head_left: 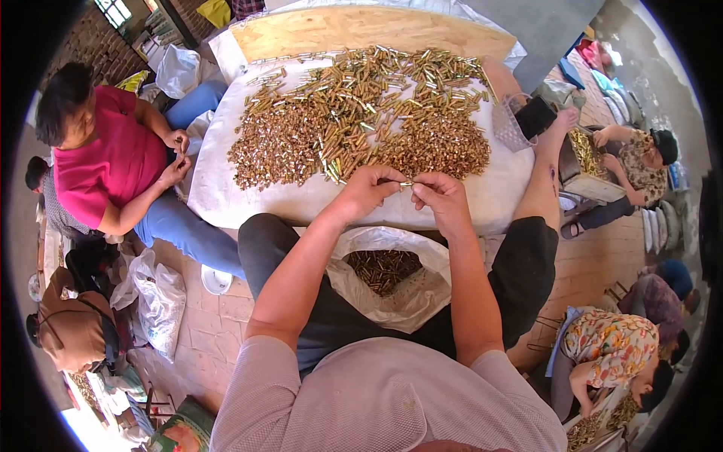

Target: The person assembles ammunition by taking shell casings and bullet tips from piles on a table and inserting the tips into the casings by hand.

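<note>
My left hand (pixel 367 190) and my right hand (pixel 442 197) meet just in front of me, pinching a small brass-coloured metal tube (pixel 407 183) between their fingertips. Both hands hover over the near edge of a low table covered in white cloth (pixel 218 188). A wide heap of small brass tubes and caps (pixel 361 120) covers the cloth beyond my hands. Between my knees sits an open white sack (pixel 410 297) partly filled with dark brass pieces (pixel 382 269).
A person in a pink top (pixel 105 162) sits at the table's left, handling small pieces. Other people sit on the brick floor at the right with trays of brass parts (pixel 586 154). White bags (pixel 158 297) lie on the floor at the left. A wooden board (pixel 361 30) stands behind the heap.
</note>
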